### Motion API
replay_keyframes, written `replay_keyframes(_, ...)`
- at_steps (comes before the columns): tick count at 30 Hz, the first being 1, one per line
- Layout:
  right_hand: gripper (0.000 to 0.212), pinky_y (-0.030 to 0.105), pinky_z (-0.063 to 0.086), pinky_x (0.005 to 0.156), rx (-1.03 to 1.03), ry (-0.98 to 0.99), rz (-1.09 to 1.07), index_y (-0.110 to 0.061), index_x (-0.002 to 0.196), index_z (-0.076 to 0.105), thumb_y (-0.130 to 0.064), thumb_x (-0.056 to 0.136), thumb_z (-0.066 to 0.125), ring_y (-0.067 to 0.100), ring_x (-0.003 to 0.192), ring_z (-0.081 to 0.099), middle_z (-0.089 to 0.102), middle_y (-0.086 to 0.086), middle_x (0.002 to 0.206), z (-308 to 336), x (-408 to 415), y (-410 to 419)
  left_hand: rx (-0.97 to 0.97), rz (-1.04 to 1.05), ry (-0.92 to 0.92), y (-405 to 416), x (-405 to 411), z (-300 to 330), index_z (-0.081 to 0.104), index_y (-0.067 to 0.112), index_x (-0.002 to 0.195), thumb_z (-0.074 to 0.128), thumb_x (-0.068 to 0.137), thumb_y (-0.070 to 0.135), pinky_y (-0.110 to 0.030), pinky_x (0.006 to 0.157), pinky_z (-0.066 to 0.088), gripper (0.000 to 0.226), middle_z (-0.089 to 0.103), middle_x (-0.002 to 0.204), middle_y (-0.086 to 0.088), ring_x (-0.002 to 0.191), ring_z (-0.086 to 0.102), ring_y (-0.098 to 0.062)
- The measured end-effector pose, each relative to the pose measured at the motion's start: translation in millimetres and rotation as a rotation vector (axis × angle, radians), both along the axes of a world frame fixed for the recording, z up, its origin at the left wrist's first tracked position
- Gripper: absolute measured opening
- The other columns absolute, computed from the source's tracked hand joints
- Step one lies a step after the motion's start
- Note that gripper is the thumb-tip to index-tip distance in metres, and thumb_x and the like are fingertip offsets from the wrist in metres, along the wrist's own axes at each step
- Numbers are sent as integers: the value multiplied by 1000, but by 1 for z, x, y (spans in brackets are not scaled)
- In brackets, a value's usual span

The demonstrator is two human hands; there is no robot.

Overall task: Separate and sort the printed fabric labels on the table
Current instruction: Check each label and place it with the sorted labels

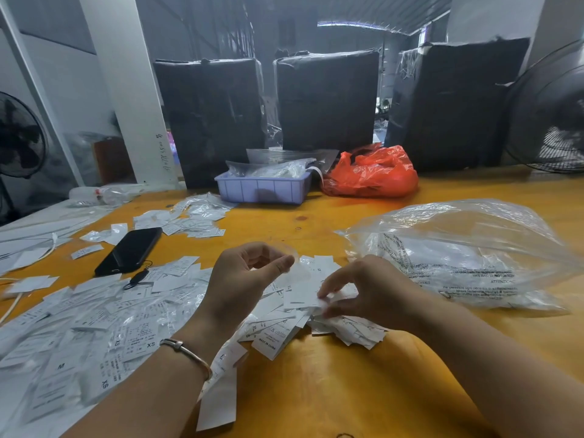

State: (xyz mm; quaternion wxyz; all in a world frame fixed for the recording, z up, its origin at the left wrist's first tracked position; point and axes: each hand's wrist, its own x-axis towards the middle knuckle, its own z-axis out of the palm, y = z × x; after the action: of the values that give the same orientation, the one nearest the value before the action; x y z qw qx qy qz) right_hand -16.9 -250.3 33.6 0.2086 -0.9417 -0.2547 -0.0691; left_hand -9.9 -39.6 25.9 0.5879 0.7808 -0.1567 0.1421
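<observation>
While I watch from the head view, the orange wooden table (331, 390) shows bare surface toward its near edge. At right lies a crumpled clear plastic bag (458, 248); at left, a wide spread of white printed fabric labels (94, 320) reaches the table's left edge. A smaller label pile (316, 311) sits under both hands. My left hand (243, 279) pinches a thin clear film above it; my right hand (363, 292) pinches a label on the pile. A black phone (129, 251) lies beyond.
</observation>
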Motion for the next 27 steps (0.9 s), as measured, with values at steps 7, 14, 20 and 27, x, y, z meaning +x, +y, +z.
replay_keyframes(7,7,33,52,82,131,11,-32,-26,86,76,-22,81,72,3,89,61,71,-10,95,-5,5,-2,23,-9,28,-2,-4,1,74,14,78,74,73,35,-34,83,55,22,74,80,-1,84,68,-18)
replay_keyframes(14,18,25,49,46,687,77,-57,-7,78,74,4,82,60,21,53,65,70,11,63,7,6,-15,65,-32,8,-2,-4,1,74,13,80,73,76,33,-29,79,57,20,74,77,-1,79,70,-16)
replay_keyframes(20,20,36,58,64,1052,203,-14,2,85,71,-14,75,76,31,73,72,73,16,78,15,1,-15,61,-84,-40,-4,-7,3,71,8,75,75,68,37,-20,63,55,30,72,66,-6,62,68,-17)
replay_keyframes(27,31,29,59,69,1013,-112,92,-11,96,67,7,72,76,18,81,73,74,5,88,22,-12,-4,179,-85,-166,-4,-11,5,71,14,73,75,67,40,-27,63,57,27,71,66,0,62,67,-14)
